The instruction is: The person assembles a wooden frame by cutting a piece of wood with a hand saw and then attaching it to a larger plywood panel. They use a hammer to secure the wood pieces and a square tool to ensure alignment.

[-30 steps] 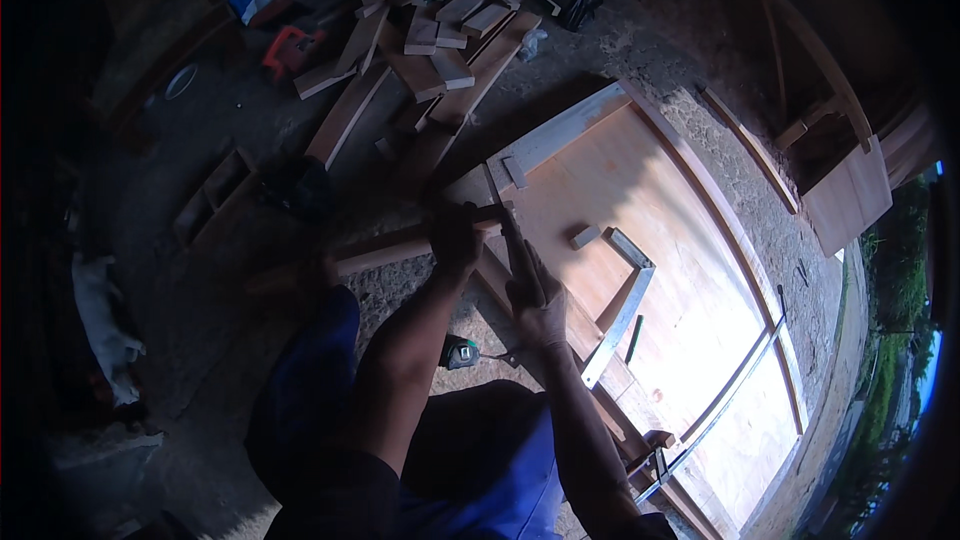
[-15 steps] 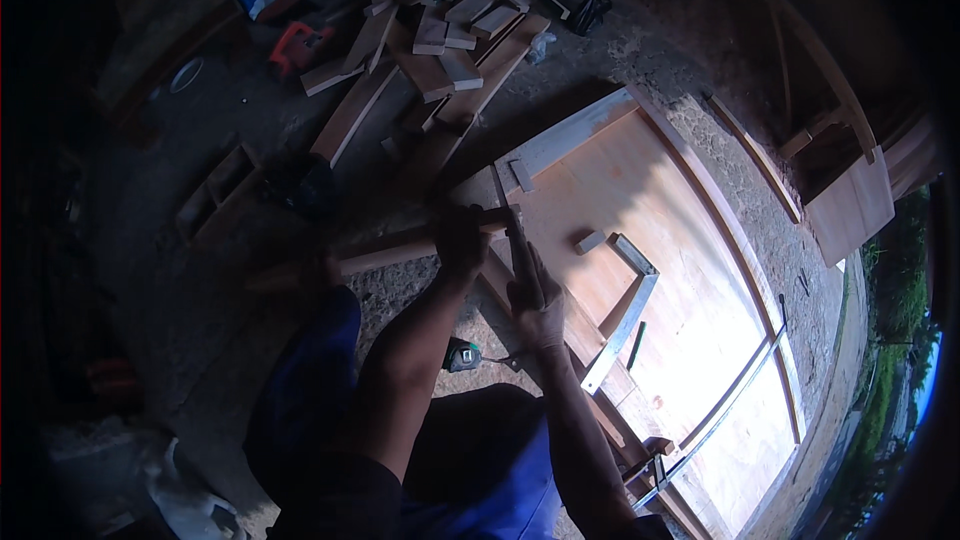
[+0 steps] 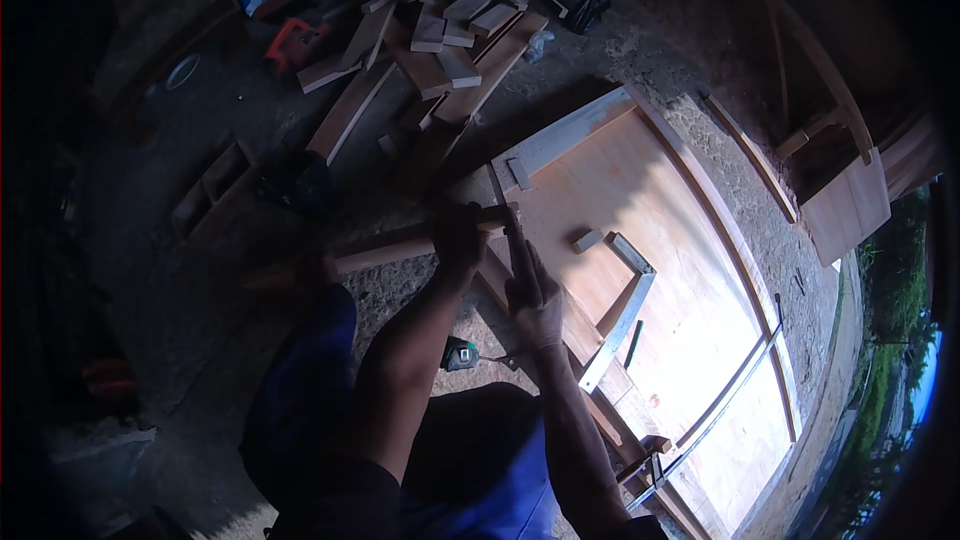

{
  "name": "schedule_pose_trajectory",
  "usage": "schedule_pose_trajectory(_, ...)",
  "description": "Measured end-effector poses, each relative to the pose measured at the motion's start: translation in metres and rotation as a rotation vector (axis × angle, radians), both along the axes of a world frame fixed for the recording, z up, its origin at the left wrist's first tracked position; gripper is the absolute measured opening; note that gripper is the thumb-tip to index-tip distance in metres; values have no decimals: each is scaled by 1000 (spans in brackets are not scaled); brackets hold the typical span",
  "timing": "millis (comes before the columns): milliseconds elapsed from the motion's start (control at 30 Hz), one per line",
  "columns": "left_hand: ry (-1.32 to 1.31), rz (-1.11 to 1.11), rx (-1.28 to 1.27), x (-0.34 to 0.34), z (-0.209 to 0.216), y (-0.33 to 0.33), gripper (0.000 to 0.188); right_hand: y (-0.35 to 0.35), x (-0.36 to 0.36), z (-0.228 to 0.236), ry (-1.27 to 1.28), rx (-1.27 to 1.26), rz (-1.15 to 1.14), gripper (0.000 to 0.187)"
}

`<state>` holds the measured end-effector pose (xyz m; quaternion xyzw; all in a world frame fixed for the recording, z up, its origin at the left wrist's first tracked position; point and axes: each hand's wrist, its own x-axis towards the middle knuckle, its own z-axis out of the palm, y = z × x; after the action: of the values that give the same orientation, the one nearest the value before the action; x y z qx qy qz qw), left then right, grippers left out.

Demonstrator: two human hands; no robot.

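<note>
My left hand (image 3: 458,240) is closed around a long wooden board (image 3: 385,252) near its end, which meets the edge of a large framed wooden panel (image 3: 585,185). The board's other end runs left past my knee, resting near my foot. In my right hand (image 3: 537,312) is a long, narrow, dark flat tool (image 3: 519,252), its far end against the board's end; its exact kind is too dark to make out. On the panel lie a metal square (image 3: 622,318), a small wood block (image 3: 587,240) and a green pencil-like stick (image 3: 634,343). A tape measure (image 3: 460,353) sits on the ground between my arms.
A long bar clamp (image 3: 725,392) crosses the panel's near right part. Beyond the panel lies a heap of wood offcuts (image 3: 450,45), with an orange-red tool (image 3: 296,45) beside it. A wooden open box (image 3: 215,190) stands left; a loose strip (image 3: 750,158) lies right.
The view has shifted slightly. Both hands keep their hold, with hardly any movement at the board's end. A pale animal-like shape at the lower left is gone from sight.
</note>
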<state>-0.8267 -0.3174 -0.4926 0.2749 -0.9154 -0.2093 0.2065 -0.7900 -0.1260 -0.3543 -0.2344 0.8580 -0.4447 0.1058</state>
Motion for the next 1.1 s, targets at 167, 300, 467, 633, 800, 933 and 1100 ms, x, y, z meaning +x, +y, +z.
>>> schedule_pose_trajectory(167,-107,34,51,0,9,-12,45,140,119,42,158,212,167,63)
schedule_pose_trajectory(300,-90,80,16,11,17,2,48,134,127,36,211,181,94,57)
schedule_pose_trajectory(467,44,12,37,-2,1,-5,44,7,-6,-16,303,-78,98,64)
schedule_pose_trajectory(633,-46,-16,65,-4,14,-10,41,100,80,21,184,79,102,64)
schedule_pose_trajectory(800,-76,73,2,9,20,1,39,154,132,36,276,273,133,61)
schedule_pose_trajectory(933,7,-13,45,-16,22,30,37,55,-2,-25,299,74,43,69)
schedule_pose_trajectory(1100,51,-39,115,-16,-24,-17,38,60,39,6,222,71,117,67)
